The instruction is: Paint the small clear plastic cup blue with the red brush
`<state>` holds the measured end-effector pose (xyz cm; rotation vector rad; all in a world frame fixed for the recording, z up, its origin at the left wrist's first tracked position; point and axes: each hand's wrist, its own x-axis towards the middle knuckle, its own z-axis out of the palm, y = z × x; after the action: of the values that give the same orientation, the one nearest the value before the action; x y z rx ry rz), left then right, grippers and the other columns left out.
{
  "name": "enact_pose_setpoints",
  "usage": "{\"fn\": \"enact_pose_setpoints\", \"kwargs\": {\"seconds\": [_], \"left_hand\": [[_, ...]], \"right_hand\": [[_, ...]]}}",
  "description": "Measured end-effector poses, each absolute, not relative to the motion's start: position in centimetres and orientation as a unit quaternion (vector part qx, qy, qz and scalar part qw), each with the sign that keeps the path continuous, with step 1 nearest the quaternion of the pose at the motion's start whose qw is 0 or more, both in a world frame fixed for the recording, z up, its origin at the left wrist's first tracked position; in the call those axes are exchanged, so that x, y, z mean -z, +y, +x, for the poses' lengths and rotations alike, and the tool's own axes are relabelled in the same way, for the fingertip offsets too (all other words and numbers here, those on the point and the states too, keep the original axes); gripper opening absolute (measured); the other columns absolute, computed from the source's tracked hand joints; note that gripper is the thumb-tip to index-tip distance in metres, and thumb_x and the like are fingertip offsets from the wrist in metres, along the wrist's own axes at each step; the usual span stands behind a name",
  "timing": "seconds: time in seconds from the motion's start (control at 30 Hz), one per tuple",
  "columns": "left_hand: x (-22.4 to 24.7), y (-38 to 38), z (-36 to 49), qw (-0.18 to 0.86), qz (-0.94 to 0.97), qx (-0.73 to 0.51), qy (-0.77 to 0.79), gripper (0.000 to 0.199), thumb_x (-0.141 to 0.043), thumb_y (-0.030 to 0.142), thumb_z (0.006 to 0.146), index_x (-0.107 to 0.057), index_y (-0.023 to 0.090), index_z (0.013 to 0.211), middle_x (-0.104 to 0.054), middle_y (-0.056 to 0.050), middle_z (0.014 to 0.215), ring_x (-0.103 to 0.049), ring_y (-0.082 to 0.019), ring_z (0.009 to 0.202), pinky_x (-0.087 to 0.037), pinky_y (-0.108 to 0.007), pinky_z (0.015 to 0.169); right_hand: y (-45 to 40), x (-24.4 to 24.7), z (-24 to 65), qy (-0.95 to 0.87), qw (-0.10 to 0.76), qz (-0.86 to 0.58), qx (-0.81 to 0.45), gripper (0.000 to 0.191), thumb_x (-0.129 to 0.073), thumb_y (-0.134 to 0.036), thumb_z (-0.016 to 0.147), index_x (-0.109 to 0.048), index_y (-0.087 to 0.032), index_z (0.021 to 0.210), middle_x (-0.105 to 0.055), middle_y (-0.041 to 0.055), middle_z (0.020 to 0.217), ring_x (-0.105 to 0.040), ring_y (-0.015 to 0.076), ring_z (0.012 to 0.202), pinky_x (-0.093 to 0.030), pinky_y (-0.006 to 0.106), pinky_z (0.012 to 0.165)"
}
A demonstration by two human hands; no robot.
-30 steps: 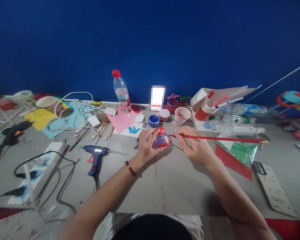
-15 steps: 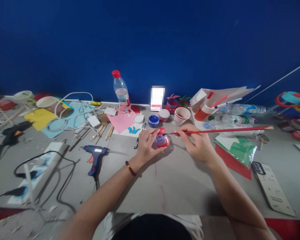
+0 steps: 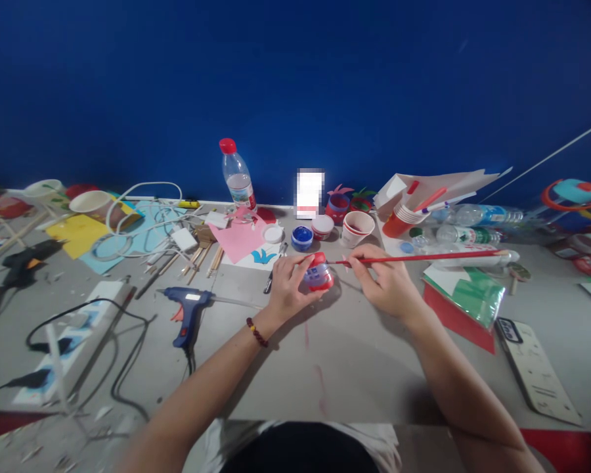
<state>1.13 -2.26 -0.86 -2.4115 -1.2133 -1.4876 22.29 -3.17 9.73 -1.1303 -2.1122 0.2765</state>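
Observation:
My left hand is closed around a small painted cup, red at its ends with a lavender band and dark blue marks. It holds the cup on its side just over the table. A long red paintbrush is pinched in the fingers of my right hand. Its bristles point left and are at the cup's right edge; whether they touch, I cannot tell. Just behind the cup stand an open jar of blue paint, a jar with a pale top and nested paper cups with dark liquid inside.
Left of my arm lie a blue glue gun and a white power strip with black cords. A red-capped bottle stands near the blue wall. Plastic bottles, green paper and a phone lie to the right.
The paintbrush has swung slightly, its handle end now further left, and its tip has shifted a little right on the cup. My left hand and the cup have hardly moved.

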Motion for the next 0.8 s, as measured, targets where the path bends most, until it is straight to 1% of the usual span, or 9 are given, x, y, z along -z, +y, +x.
{"fn": "enact_pose_setpoints", "kwargs": {"seconds": [0.07, 0.17, 0.3, 0.37, 0.5, 0.63, 0.8], "left_hand": [[1.0, -2.2, 1.1, 0.028, -0.781, 0.478, -0.401, 0.068, -0.072, 0.051, 0.080, -0.046, 0.024, 0.137, -0.060, -0.011, 0.116, -0.059, -0.027, 0.104, -0.046, -0.043, 0.092], [1.1, -2.2, 1.2, 0.023, -0.779, 0.477, -0.406, 0.067, -0.072, 0.051, 0.080, -0.047, 0.024, 0.137, -0.060, -0.011, 0.115, -0.059, -0.027, 0.104, -0.046, -0.043, 0.092], [1.6, -2.2, 1.2, -0.005, -0.760, 0.497, -0.419, 0.068, -0.077, 0.050, 0.077, -0.050, 0.023, 0.134, -0.058, -0.010, 0.117, -0.058, -0.026, 0.108, -0.047, -0.043, 0.095], [1.8, -2.0, 1.1, -0.035, -0.738, 0.514, -0.435, 0.069, -0.078, 0.049, 0.075, -0.050, 0.023, 0.133, -0.056, -0.011, 0.120, -0.056, -0.026, 0.112, -0.047, -0.044, 0.098], [1.9, -1.7, 0.8, -0.066, -0.728, 0.515, -0.447, 0.070, -0.075, 0.056, 0.076, -0.049, 0.026, 0.134, -0.055, -0.009, 0.121, -0.056, -0.026, 0.113, -0.049, -0.044, 0.098], [1.8, -1.6, 0.7, -0.055, -0.738, 0.508, -0.441, 0.070, -0.075, 0.057, 0.076, -0.050, 0.026, 0.134, -0.056, -0.009, 0.118, -0.057, -0.025, 0.109, -0.050, -0.043, 0.096], [1.9, -1.7, 0.8, -0.028, -0.744, 0.501, -0.440, 0.071, -0.075, 0.057, 0.076, -0.049, 0.025, 0.133, -0.056, -0.009, 0.116, -0.058, -0.026, 0.108, -0.050, -0.044, 0.095]], "right_hand": [[-3.5, -9.9, 22.1, -0.830, 0.354, -0.420, -0.097, 0.011, -0.046, -0.019, 0.097, -0.055, -0.022, 0.090, -0.066, 0.0056, 0.085, -0.064, 0.0212, 0.083, -0.051, 0.035, 0.077], [-4.0, -10.2, 21.9, -0.843, 0.348, -0.397, -0.103, 0.010, -0.047, -0.017, 0.096, -0.056, -0.022, 0.093, -0.066, 0.0055, 0.086, -0.064, 0.0208, 0.083, -0.051, 0.034, 0.076], [-4.4, -10.6, 21.8, -0.835, 0.380, -0.373, -0.140, 0.012, -0.048, -0.015, 0.096, -0.056, -0.022, 0.090, -0.066, 0.0039, 0.086, -0.065, 0.0180, 0.081, -0.052, 0.031, 0.075], [-4.3, -10.6, 21.9, -0.822, 0.396, -0.380, -0.155, 0.013, -0.048, -0.016, 0.097, -0.057, -0.022, 0.088, -0.066, 0.0032, 0.085, -0.064, 0.0167, 0.079, -0.051, 0.029, 0.073], [-4.0, -10.0, 22.1, -0.789, 0.413, -0.416, -0.181, 0.015, -0.048, -0.019, 0.098, -0.058, -0.022, 0.087, -0.066, 0.0033, 0.087, -0.065, 0.0166, 0.079, -0.051, 0.029, 0.070], [-3.7, -9.5, 22.1, -0.765, 0.412, -0.448, -0.209, 0.015, -0.048, -0.024, 0.098, -0.058, -0.021, 0.086, -0.066, 0.0035, 0.087, -0.066, 0.0161, 0.074, -0.052, 0.029, 0.068], [-3.5, -9.8, 22.0, -0.765, 0.398, -0.469, -0.191, 0.018, -0.047, -0.027, 0.098, -0.057, -0.022, 0.083, -0.067, 0.0029, 0.082, -0.065, 0.0165, 0.071, -0.050, 0.029, 0.065]]}}
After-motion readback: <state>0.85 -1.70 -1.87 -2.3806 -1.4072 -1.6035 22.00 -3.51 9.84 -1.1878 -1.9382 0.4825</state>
